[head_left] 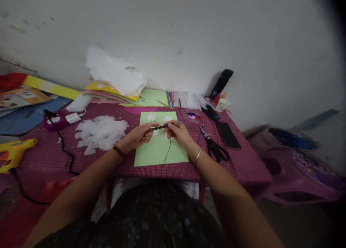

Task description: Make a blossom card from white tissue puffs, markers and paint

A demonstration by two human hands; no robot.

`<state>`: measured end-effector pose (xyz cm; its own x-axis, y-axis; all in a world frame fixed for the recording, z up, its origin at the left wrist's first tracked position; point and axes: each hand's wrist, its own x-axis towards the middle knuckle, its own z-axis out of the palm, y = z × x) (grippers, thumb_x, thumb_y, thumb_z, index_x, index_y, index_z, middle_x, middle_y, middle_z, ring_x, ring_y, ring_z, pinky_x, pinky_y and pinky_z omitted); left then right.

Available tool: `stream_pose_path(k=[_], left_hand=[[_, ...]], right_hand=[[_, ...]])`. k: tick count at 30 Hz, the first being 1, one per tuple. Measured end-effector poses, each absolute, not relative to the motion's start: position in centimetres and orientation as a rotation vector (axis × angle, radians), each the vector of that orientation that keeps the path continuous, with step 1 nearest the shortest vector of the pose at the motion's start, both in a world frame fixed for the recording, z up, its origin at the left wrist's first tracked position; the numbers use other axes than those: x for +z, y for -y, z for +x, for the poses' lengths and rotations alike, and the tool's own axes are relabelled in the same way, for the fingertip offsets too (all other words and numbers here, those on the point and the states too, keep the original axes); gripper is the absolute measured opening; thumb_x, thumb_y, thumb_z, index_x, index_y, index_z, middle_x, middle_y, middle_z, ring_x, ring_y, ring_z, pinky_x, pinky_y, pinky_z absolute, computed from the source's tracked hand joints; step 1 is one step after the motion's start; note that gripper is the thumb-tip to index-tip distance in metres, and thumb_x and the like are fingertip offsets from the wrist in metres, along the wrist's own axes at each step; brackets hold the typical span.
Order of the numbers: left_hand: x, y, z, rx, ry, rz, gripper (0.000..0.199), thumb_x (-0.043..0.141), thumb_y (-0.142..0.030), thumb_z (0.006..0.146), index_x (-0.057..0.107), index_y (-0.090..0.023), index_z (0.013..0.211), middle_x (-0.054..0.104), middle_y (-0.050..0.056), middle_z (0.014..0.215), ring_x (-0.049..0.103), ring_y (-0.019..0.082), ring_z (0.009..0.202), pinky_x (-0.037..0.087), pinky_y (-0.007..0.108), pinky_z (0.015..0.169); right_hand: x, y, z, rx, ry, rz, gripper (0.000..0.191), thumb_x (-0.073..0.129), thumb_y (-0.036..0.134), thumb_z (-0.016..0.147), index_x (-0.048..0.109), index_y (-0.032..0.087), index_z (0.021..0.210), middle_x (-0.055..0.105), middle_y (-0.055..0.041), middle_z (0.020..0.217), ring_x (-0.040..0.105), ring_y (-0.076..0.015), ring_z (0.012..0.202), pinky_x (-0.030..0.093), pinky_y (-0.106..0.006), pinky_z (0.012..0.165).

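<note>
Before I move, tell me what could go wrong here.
The pen, held in the left hand and right hand over the green paper, may mark it if uncapped. The left forearm could snag the black cord beside it or scatter the white scraps. The scissors beside the right forearm might get knocked.

Dim Light in a Plain Room

A whitish wall [173,32], blotched at upper left, rises behind a table [254,167] draped in a maroon checked tablecloth [156,172]. At right, a pinkish-purple plastic seat [282,172] stands over shadowed floor [293,221].
</note>
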<state>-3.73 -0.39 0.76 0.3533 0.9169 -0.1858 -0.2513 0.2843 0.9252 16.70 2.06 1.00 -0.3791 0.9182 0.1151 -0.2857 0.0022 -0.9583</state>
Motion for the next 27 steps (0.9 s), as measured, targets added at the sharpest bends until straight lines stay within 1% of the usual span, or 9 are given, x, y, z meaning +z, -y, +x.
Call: stream_pose_path(k=[4,7,9,19,22,27], left_hand=[[0.3,0.2,-3.8,1.011,-0.918,0.957,0.027,0.057,-0.036,0.090,0.060,-0.016,0.108,0.030,-0.009,0.053,0.019,0.005,0.040,0.012,0.019,0.040],[0.2,0.3,-3.5,1.081,-0.942,0.965,0.024,0.060,-0.035,0.088,0.059,-0.018,0.105,0.030,-0.009,0.053,0.020,0.005,0.040,0.013,0.018,0.041],[0.2,0.4,-3.3,1.106,-0.952,0.972,0.024,0.060,-0.035,0.087,0.059,-0.018,0.104,0.031,-0.009,0.053,0.021,0.005,0.040,0.013,0.018,0.041],[0.6,0.6,-2.6,1.136,-0.972,0.983,0.022,0.060,-0.032,0.086,0.059,-0.016,0.102,0.031,-0.009,0.053,0.023,0.006,0.041,0.016,0.016,0.040],[0.5,0.5,-2.6,1.138,-0.973,0.978,0.022,0.061,-0.033,0.085,0.059,-0.016,0.100,0.031,-0.009,0.052,0.024,0.006,0.041,0.016,0.016,0.040],[0.3,0.5,-2.3,1.149,-0.986,0.979,0.022,0.062,-0.034,0.084,0.060,-0.017,0.097,0.030,-0.009,0.052,0.024,0.006,0.040,0.017,0.016,0.039]], right_hand=[[0.6,-1.7,16.2,1.608,1.289,-0.728,0.028,0.074,0.039,0.074,0.066,0.018,0.090,0.073,0.0011,0.067,0.060,-0.0075,0.046,0.045,-0.019,0.046],[0.1,-1.7,15.6,1.615,1.232,-0.722,0.032,0.077,0.042,0.070,0.066,0.017,0.088,0.073,0.0010,0.065,0.066,-0.0094,0.053,0.053,-0.021,0.056],[-0.1,-1.8,15.4,1.622,1.213,-0.701,0.035,0.078,0.044,0.069,0.065,0.017,0.087,0.074,0.0005,0.065,0.068,-0.0108,0.056,0.056,-0.023,0.061],[-0.5,-1.9,15.3,1.617,1.191,-0.658,0.030,0.076,0.040,0.073,0.064,0.017,0.088,0.073,-0.0011,0.066,0.068,-0.0118,0.057,0.058,-0.026,0.064],[-0.8,-2.1,15.2,1.608,1.197,-0.664,0.032,0.076,0.041,0.073,0.063,0.017,0.089,0.073,-0.0007,0.066,0.068,-0.0122,0.057,0.058,-0.026,0.065],[-1.2,-2.2,14.8,1.589,1.210,-0.668,0.033,0.075,0.045,0.074,0.062,0.018,0.087,0.071,0.0016,0.061,0.069,-0.0125,0.055,0.057,-0.026,0.063]])
